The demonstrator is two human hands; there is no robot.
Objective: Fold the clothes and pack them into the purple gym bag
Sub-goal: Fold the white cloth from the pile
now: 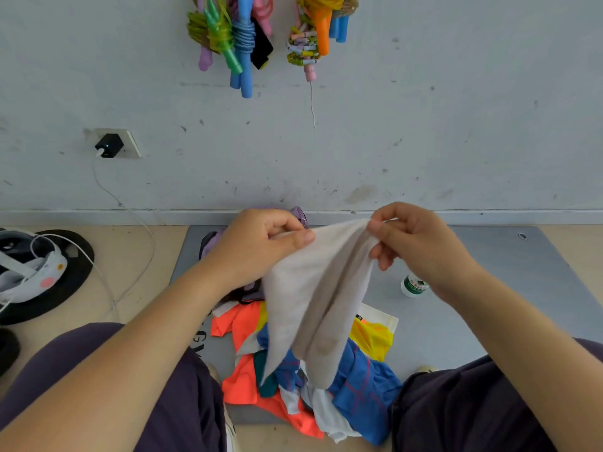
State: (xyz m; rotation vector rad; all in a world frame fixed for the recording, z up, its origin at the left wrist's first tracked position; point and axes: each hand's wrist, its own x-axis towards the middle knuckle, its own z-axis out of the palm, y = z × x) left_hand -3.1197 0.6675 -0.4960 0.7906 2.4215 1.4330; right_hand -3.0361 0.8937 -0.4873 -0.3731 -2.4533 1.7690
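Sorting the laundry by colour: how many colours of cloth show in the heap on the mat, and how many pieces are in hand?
Beige cloth, held by left hand and right hand: 1
Heap colours:
Orange: 1
Blue: 1
Yellow: 1
White: 1
Teal: 1
Total: 6

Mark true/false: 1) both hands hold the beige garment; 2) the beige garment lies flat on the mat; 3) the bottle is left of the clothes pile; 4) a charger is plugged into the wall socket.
1) True: left hand and right hand each pinch the beige garment.
2) False: it hangs in the air above the clothes pile.
3) False: the bottle stands to its right on the grey mat.
4) True: charger.
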